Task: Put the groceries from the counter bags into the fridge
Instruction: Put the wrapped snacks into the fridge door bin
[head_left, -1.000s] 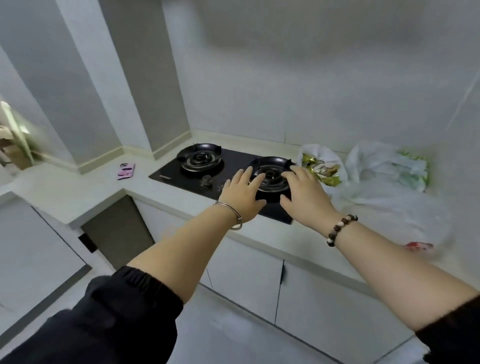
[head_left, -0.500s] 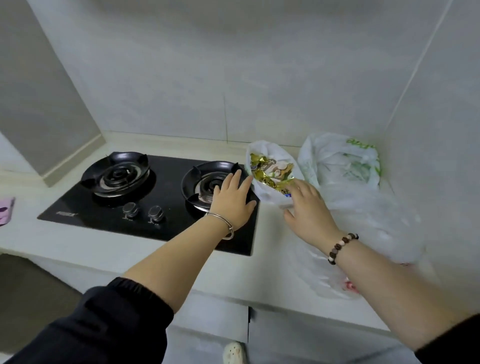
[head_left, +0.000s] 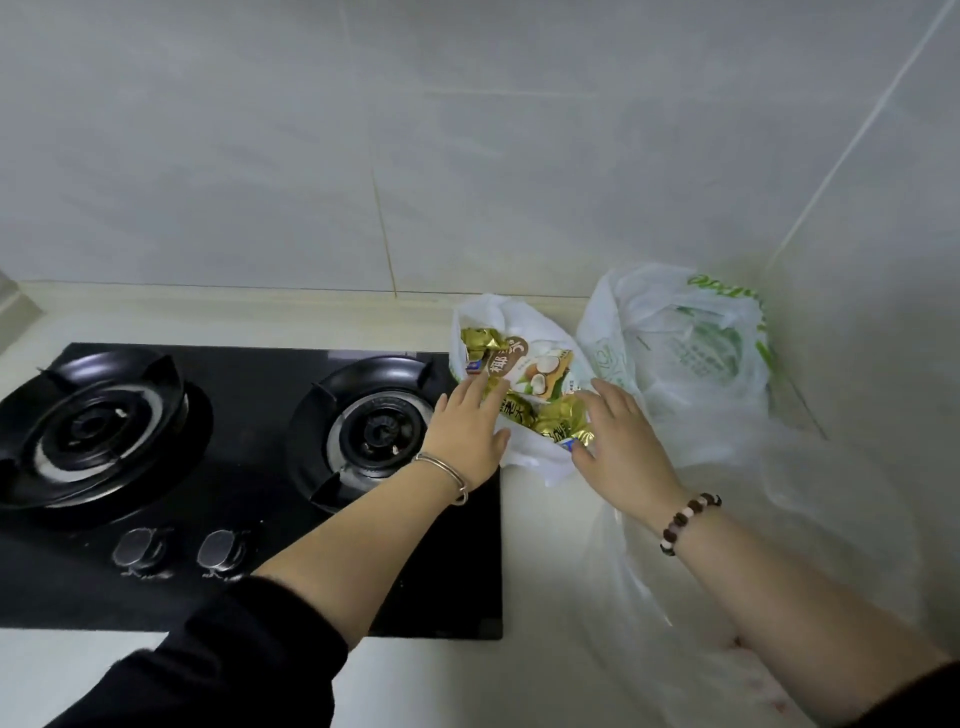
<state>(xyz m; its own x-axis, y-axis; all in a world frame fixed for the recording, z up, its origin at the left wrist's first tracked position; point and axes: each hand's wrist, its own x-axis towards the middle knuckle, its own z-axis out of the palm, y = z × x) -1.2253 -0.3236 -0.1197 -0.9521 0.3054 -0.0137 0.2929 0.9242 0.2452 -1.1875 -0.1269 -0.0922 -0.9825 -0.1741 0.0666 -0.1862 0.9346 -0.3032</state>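
Two open hands at small white bag (head_left: 498, 317) on counter (head_left: 540, 525), just beside hob (head_left: 260, 519). Touching gold snack packets (head_left: 556, 422) inside with left hand (head_left: 467, 431), fingers straight; flanking them with right hand (head_left: 618, 441), fingers loose, gripping nothing. Likely to spill slippery packets onto burner (head_left: 382, 426) if scooped carelessly or tugged by thin, slumping plastic.

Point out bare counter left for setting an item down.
Free: the counter strip between the stove's back edge and the wall, and the strip in front of the stove. Crowded: the right corner: small white bag, printed bag, clear bag, with left hand and right hand at the small one.
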